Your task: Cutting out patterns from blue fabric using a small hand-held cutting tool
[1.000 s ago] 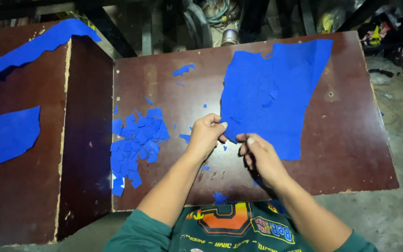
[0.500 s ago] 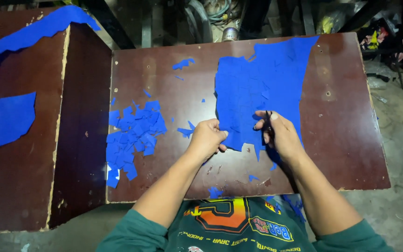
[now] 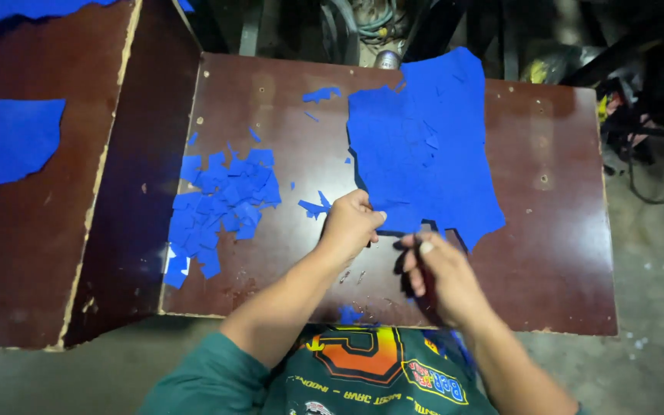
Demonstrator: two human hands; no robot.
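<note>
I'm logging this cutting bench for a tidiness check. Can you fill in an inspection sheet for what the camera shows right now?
Surface: dark brown table, scuffed, chipped edges.
Job's things: large blue sheet lying flat, ragged near edge; pile of cut blue pieces at left.
Clutter: stray blue scraps scattered about.
Grips: left hand pinches the sheet's near edge; right hand closed on a dark tool, kind unclear.
Cables: black cables on floor at right.
Surroundings: second brown table at left bearing another blue sheet.

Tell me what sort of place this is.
Probably a small workshop for cutting sheet material. A worn brown worktable carries a large blue sheet and a pile of blue offcuts; cables and metal machine parts crowd the bare concrete floor behind.
</note>
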